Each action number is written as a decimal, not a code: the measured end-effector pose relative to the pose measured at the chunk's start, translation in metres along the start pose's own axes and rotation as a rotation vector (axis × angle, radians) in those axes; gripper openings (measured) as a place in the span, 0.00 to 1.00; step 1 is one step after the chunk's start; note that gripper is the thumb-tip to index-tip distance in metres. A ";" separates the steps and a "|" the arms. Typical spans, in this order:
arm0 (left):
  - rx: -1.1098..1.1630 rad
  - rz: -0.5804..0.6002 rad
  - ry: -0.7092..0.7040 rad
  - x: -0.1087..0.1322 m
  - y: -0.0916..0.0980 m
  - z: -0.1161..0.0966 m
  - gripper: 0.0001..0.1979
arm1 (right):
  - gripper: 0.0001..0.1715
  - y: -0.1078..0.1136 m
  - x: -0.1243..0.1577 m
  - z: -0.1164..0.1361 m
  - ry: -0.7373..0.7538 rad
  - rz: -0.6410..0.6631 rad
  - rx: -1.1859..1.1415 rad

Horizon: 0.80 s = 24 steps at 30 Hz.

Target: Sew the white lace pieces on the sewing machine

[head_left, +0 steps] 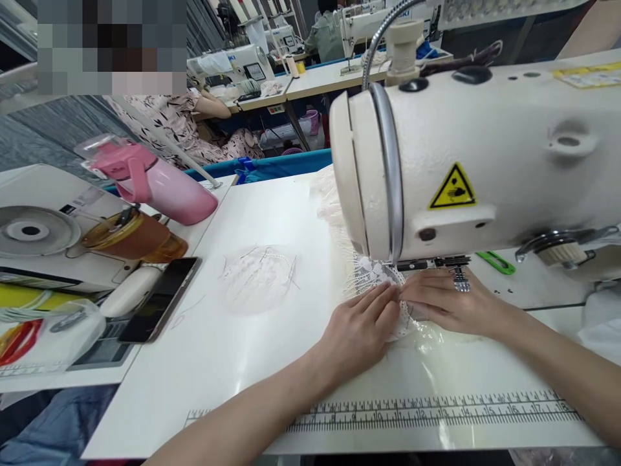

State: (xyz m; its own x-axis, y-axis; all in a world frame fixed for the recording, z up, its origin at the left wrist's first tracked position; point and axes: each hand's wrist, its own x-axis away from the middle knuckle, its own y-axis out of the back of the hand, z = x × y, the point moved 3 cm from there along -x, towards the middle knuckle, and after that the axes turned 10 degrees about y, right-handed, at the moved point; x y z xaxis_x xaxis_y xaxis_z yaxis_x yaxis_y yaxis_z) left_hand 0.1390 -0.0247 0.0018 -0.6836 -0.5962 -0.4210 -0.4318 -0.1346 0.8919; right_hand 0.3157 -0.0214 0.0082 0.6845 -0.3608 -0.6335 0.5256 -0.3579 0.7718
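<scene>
A piece of white lace [373,270] lies under the head of a white sewing machine [436,149]. My left hand [366,320] is closed over the lace's near part, fingers together and pressed down; its thumb is hidden. Just to the right, my right hand [444,301] lies low with fingers stretched out, their tips at the lace's right edge and touching the left hand's fingertips. The machine head and my hands cover the needle area. Beside the right hand's knuckles is a small metal machine part [460,278].
A round patch of sheer lace with loose threads [262,278] lies left on the white table [218,382]. Further left are a phone [162,301], an amber drink cup [140,236], a pink bottle [160,184] and red-handled scissors [22,343]. Another person [160,126] sits beyond.
</scene>
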 end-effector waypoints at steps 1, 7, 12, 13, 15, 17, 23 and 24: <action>-0.002 0.004 -0.005 0.000 0.000 0.001 0.09 | 0.07 -0.001 0.000 0.001 0.009 0.001 -0.019; -0.011 0.068 0.073 0.002 0.005 0.011 0.08 | 0.12 -0.010 -0.001 0.011 0.100 0.045 -0.072; -0.028 0.056 0.119 0.001 0.007 0.017 0.14 | 0.14 -0.020 -0.001 0.013 0.064 0.122 -0.052; -0.033 0.048 0.119 0.001 0.007 0.017 0.15 | 0.14 -0.022 0.000 0.013 0.051 0.130 -0.050; -0.043 0.035 0.123 -0.001 0.006 0.018 0.16 | 0.14 -0.024 0.001 0.012 0.038 0.140 -0.054; -0.056 0.029 0.129 -0.001 0.006 0.019 0.16 | 0.13 -0.025 0.001 0.012 0.032 0.140 -0.060; -0.101 0.027 0.153 -0.001 0.004 0.020 0.16 | 0.14 -0.027 0.001 0.009 0.002 0.143 -0.060; -0.109 0.031 0.157 -0.002 0.004 0.019 0.16 | 0.14 -0.027 0.001 0.009 -0.001 0.137 -0.062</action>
State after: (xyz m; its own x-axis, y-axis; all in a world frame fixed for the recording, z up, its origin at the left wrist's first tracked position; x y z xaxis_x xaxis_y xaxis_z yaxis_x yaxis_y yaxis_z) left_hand 0.1271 -0.0089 0.0023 -0.5914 -0.7166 -0.3697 -0.3400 -0.1941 0.9202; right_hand 0.2976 -0.0193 -0.0140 0.7519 -0.4033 -0.5216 0.4569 -0.2516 0.8532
